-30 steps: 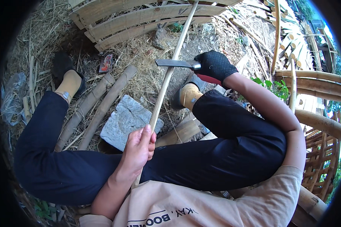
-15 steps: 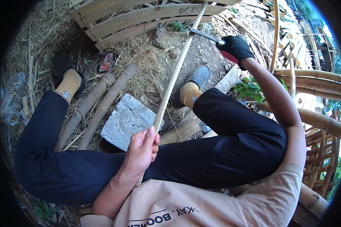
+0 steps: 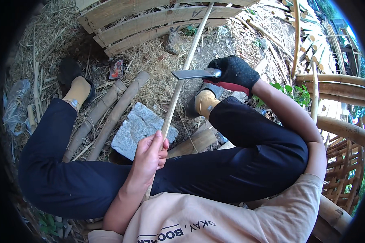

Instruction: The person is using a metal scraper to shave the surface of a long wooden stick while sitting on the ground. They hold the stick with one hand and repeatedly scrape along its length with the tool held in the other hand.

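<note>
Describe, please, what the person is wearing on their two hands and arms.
The left hand is bare, with no glove or sleeve on the forearm. The right hand wears a black knit glove with a red cuff band. That arm is bare up to a beige short sleeve.

A single head-worn fisheye camera looks steeply down, close over the seated person's lap, legs and straw-covered ground (image 3: 158,60) ahead.

Straw-littered dirt ground (image 3: 158,60) carrying a flat grey stone slab (image 3: 140,127), two bamboo poles (image 3: 109,113) lying side by side just left of it, and a slatted bamboo panel (image 3: 150,20) beyond
</note>
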### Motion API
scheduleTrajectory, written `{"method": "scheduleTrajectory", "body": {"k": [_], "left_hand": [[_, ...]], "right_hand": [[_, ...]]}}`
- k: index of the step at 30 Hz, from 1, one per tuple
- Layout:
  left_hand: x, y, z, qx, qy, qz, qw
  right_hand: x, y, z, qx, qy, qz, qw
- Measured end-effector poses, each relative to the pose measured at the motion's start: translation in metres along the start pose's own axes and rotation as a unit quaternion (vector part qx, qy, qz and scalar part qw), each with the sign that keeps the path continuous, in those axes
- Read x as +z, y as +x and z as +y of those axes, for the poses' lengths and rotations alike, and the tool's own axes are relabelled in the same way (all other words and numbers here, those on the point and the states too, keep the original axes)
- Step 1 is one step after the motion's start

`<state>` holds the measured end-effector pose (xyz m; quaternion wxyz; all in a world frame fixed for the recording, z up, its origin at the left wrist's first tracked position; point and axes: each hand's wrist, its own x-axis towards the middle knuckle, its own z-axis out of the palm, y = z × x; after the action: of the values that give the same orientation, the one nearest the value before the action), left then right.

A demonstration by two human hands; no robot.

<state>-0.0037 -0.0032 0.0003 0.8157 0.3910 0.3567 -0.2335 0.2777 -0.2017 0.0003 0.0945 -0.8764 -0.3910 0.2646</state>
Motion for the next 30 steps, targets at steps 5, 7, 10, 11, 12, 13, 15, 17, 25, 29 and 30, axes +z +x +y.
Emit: {"method": "scheduleTrajectory", "body": {"k": [5,7,10,11,12,13,15,17,25,29,30], "left_hand": [[-0.001,0.0,-0.001,0.002,0.003,-0.001,1.0],[-0.004,-0.001,-0.002,0.008,0.003,-0.004,1.0],[-0.003,0.0,-0.002,0.006,0.002,-0.008,1.0],[-0.002,0.0,-0.002,0.007,0.002,-0.011,1.0],[-0.002,0.001,-0.002,0.009,0.003,-0.015,1.0],[-0.002,0.001,-0.002,0.01,0.003,-0.018,1.0],[-0.004,0.002,-0.003,0.007,0.003,-0.01,1.0],[-0.004,0.0,-0.002,0.006,0.0,-0.009,1.0],[-0.005,-0.002,-0.001,0.018,-0.004,-0.019,1.0],[-0.003,-0.002,-0.001,0.021,-0.001,-0.021,1.0],[-0.002,-0.002,0.0,0.023,-0.001,-0.022,1.0]], "right_hand": [[-0.014,0.002,-0.015,0.134,0.127,-0.113,0.976],[-0.017,0.0,-0.029,0.145,0.221,-0.173,0.949],[-0.004,-0.006,-0.021,0.161,0.461,-0.247,0.837],[-0.003,-0.008,-0.023,0.18,0.523,-0.25,0.795],[-0.001,-0.004,-0.025,0.196,0.523,-0.241,0.794],[0.001,0.0,-0.025,0.212,0.522,-0.231,0.793],[0.006,0.011,-0.012,0.243,0.509,-0.212,0.798],[-0.003,0.013,0.005,0.219,0.552,-0.236,0.77],[0.014,-0.016,0.042,0.281,0.63,-0.246,0.681],[0.016,-0.037,0.058,0.252,0.616,-0.304,0.682],[0.015,-0.04,0.058,0.247,0.608,-0.313,0.686]]}}
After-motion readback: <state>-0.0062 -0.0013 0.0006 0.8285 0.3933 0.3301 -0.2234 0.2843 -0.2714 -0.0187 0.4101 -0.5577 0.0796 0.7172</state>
